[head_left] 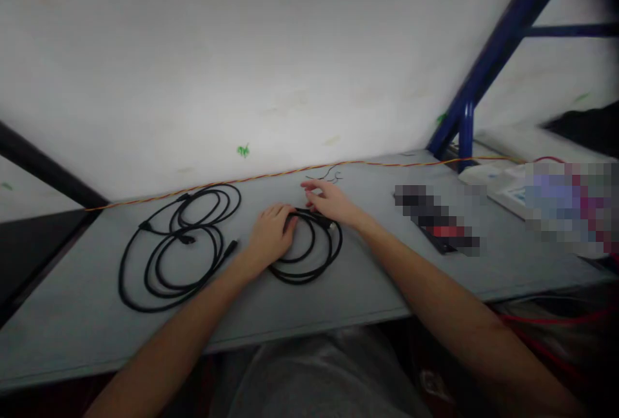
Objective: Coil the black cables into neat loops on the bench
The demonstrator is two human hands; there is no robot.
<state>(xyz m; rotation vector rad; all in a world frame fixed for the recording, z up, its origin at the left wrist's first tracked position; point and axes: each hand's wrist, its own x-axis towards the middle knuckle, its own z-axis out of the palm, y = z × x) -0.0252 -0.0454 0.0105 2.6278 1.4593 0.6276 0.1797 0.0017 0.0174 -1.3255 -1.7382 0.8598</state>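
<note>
From my remote view, the left hand covers part of the coiled black cable, so I can't tell whether it grips it. Right of the hands, a long object on the bench is pixelated past naming. A blurred block at the far right runs off the frame's edge. The thin dark wires at upper centre are too small to trace, and the red wires at lower right fade into shadow.

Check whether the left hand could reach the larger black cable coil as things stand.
Probably yes: the left hand rests on a smaller coil beside the larger black cable coil, with nothing between.
</note>
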